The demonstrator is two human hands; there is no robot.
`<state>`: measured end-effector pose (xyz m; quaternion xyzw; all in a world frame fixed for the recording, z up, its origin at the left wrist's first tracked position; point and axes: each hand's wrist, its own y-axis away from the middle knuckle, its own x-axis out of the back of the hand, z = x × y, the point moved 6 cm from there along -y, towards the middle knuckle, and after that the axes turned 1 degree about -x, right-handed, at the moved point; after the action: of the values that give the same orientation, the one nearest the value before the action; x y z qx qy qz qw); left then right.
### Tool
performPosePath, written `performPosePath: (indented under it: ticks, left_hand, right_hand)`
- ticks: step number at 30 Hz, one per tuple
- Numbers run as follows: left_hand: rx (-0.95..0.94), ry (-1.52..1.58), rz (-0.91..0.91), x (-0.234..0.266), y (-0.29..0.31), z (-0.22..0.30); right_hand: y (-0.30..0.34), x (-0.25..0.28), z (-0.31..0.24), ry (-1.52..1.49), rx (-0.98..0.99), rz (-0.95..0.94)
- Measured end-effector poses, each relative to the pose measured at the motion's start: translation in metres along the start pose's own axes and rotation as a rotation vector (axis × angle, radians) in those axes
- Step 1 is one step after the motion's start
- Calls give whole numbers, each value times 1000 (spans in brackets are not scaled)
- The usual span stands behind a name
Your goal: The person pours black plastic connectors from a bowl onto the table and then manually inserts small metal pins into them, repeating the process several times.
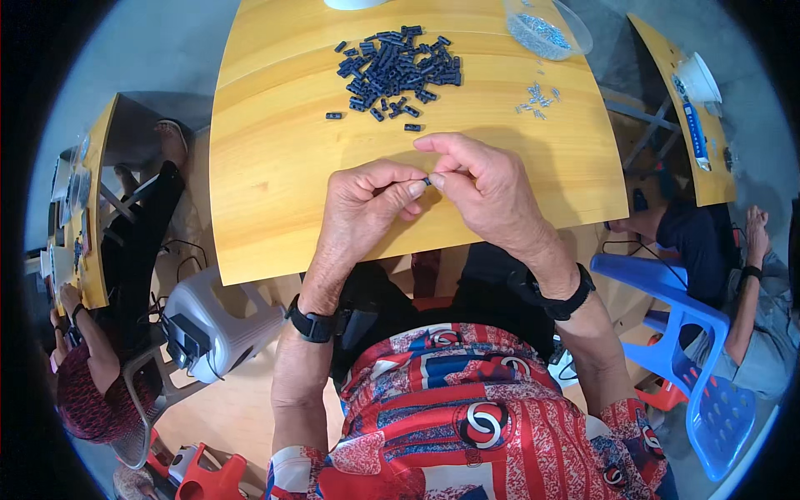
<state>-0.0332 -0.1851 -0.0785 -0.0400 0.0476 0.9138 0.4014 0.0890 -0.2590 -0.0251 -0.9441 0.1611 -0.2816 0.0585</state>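
My left hand [367, 198] is closed in a pinch, thumb against forefinger, on a small black plastic piece [427, 181] above the near half of the table. Only a bit of that piece shows between my fingertips. My right hand [492, 187] meets it from the other side, also pinching; what its fingertips grip is hidden. Beyond my hands lies a pile of small black plastic connector-like pieces [396, 71], with a few strays at its near edge. Small silver screw-like parts [537, 102] lie scattered to the right.
A clear plastic tub [575, 40] with more silver parts stands at the far right of the wooden table [267, 167]. Part of a white container [354, 3] shows at the far edge. People sit at side tables, near a blue plastic stool [696, 333] and a grey one [221, 321].
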Motion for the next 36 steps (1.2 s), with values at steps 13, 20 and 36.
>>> performPosePath:
  ticks: [13,20,36]
  left_hand:
    - [-1,-30,71,0,-1,-2]
    - [35,-27,87,1,-1,-1]
    - [37,150,147,10,-1,-5]
  right_hand:
    - [-8,-6,7,-19,-64,-61]
    - [-10,-9,5,39,-80,-51]
    - [10,-11,7,-143,-59,142]
